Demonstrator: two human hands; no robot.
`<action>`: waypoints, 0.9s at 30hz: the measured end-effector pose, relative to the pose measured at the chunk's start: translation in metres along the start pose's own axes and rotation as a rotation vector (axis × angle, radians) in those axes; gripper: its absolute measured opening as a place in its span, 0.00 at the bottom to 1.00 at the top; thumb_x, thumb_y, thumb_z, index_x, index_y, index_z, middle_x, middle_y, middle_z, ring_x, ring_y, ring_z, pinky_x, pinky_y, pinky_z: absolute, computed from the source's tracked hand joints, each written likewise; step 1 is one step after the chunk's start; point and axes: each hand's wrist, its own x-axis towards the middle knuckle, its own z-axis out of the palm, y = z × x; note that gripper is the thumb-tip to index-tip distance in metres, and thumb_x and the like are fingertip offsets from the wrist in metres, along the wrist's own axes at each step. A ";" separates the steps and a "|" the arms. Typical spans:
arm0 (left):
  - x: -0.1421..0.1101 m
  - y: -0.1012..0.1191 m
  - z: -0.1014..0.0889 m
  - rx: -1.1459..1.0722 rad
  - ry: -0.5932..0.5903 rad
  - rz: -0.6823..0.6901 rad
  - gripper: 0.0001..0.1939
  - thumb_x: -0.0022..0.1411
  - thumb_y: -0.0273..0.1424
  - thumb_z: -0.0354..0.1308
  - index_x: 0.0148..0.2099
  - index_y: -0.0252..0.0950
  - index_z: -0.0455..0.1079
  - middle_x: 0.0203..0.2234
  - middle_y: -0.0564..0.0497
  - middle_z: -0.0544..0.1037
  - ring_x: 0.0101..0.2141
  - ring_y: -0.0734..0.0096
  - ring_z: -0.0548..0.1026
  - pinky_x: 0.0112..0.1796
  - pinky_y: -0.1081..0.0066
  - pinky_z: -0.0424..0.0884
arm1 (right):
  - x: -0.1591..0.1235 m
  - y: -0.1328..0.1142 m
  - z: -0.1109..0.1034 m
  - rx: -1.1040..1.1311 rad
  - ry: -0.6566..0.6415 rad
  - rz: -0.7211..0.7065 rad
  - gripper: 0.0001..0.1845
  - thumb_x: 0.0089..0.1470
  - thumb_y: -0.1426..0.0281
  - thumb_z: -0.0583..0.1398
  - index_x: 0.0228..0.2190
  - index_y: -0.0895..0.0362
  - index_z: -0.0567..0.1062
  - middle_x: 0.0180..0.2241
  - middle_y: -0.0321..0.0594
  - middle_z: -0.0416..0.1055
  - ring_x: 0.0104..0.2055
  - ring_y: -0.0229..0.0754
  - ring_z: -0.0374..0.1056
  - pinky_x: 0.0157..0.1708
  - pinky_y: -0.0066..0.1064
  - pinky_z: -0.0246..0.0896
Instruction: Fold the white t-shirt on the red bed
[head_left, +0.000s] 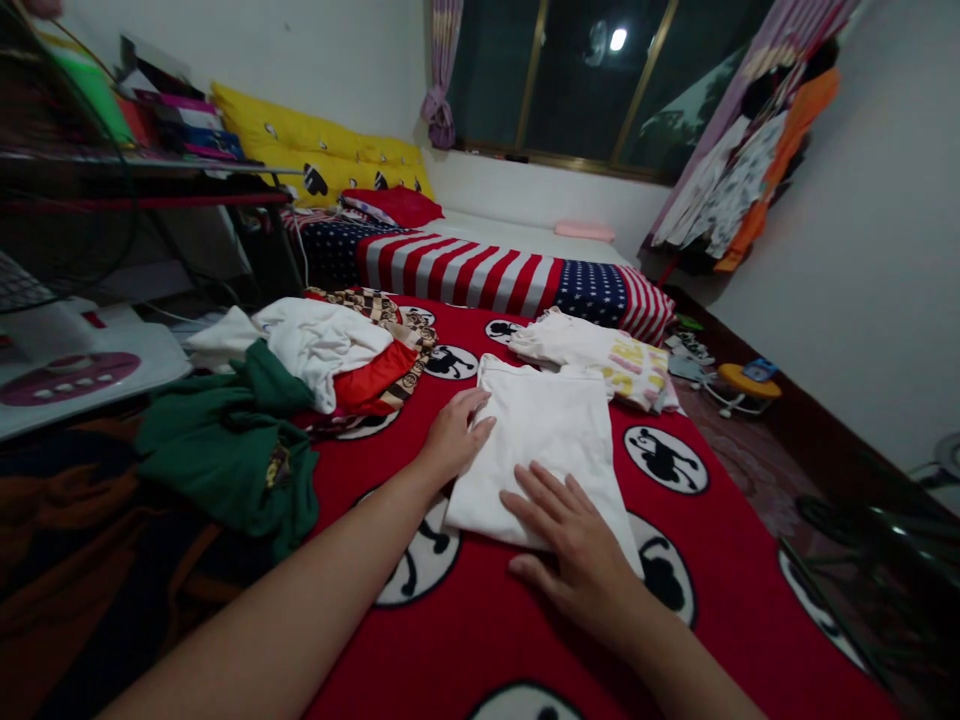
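A white garment [544, 425], folded into a rough rectangle, lies on a red blanket [465, 650] with round black-and-white figures. My left hand [457, 432] rests at the garment's left edge, its fingers slightly curled and apart. Lower down, my right hand [566, 540] lies over the near edge with its fingers spread flat on the cloth. Just beyond the garment, a folded white shirt [592, 355] shows yellow and pink print. To the left is a loose heap with a crumpled white cloth [326, 340], a red cloth [379, 378] and a green garment [232, 440].
A second bed with a stars-and-stripes cover [480, 265] and a yellow cushion [322, 150] stands behind. At left are a desk [150, 190] and a white fan base [82, 365]. Clothes [750, 190] hang at right above a small orange stool [750, 382].
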 end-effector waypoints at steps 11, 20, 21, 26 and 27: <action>0.012 -0.011 0.000 -0.528 0.235 -0.171 0.10 0.58 0.25 0.57 0.43 0.32 0.74 0.40 0.43 0.78 0.42 0.62 0.75 0.47 0.63 0.70 | 0.001 0.012 0.017 0.193 0.351 0.075 0.18 0.62 0.70 0.51 0.52 0.54 0.69 0.53 0.45 0.71 0.57 0.46 0.65 0.57 0.45 0.59; 0.023 -0.024 -0.007 -0.951 0.348 -0.418 0.10 0.64 0.29 0.50 0.44 0.33 0.70 0.48 0.40 0.73 0.45 0.65 0.74 0.39 0.69 0.74 | 0.046 -0.002 -0.064 0.481 0.513 0.417 0.19 0.57 0.57 0.56 0.38 0.58 0.77 0.33 0.39 0.77 0.35 0.44 0.73 0.33 0.30 0.67; 0.024 -0.024 -0.008 -0.990 0.355 -0.441 0.09 0.65 0.29 0.50 0.44 0.33 0.69 0.49 0.40 0.72 0.45 0.65 0.73 0.38 0.70 0.74 | 0.058 -0.005 -0.082 0.565 0.535 0.453 0.19 0.56 0.56 0.57 0.38 0.58 0.77 0.33 0.39 0.77 0.34 0.44 0.73 0.31 0.31 0.68; 0.024 -0.022 -0.015 -1.164 0.394 -0.527 0.10 0.66 0.33 0.48 0.44 0.34 0.68 0.47 0.41 0.73 0.43 0.66 0.74 0.38 0.70 0.73 | 0.106 -0.012 -0.176 0.905 0.713 0.565 0.12 0.55 0.62 0.58 0.32 0.57 0.76 0.26 0.41 0.77 0.25 0.43 0.73 0.28 0.36 0.70; 0.024 -0.021 -0.017 -1.192 0.402 -0.540 0.11 0.67 0.34 0.47 0.44 0.34 0.67 0.45 0.41 0.73 0.42 0.66 0.75 0.38 0.68 0.73 | 0.109 -0.009 -0.191 0.890 0.748 0.565 0.12 0.56 0.62 0.57 0.31 0.56 0.76 0.26 0.41 0.77 0.27 0.44 0.74 0.30 0.37 0.71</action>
